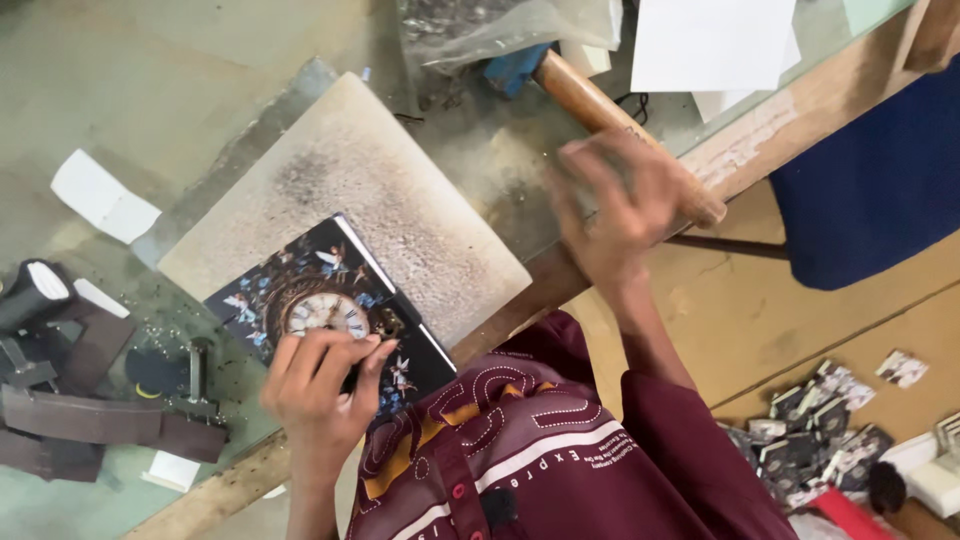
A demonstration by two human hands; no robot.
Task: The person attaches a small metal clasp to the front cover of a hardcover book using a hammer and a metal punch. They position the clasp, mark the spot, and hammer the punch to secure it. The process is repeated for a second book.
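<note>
We took the pale stone slab [400,190] as the landmark; it sat tilted on the glass-topped table [150,90], its surface sooty grey in the middle. The dark notebook [330,300] with a clock and fairies on its cover lay on the slab's near corner, partly overhanging toward us. Right hand [625,205], off the slab's right edge, was blurred, fingers spread and loose over the wooden hammer handle [600,110]; we couldn't tell whether it touched it. Left hand [320,385], at the slab's near corner, had its fingertips pressed together on a small dark thing at the notebook's edge, too small to identify. Left of the slab: dark metal tools [90,400] and white paper scraps [100,195]. Beyond the slab: a clear plastic bag [490,25].
</note>
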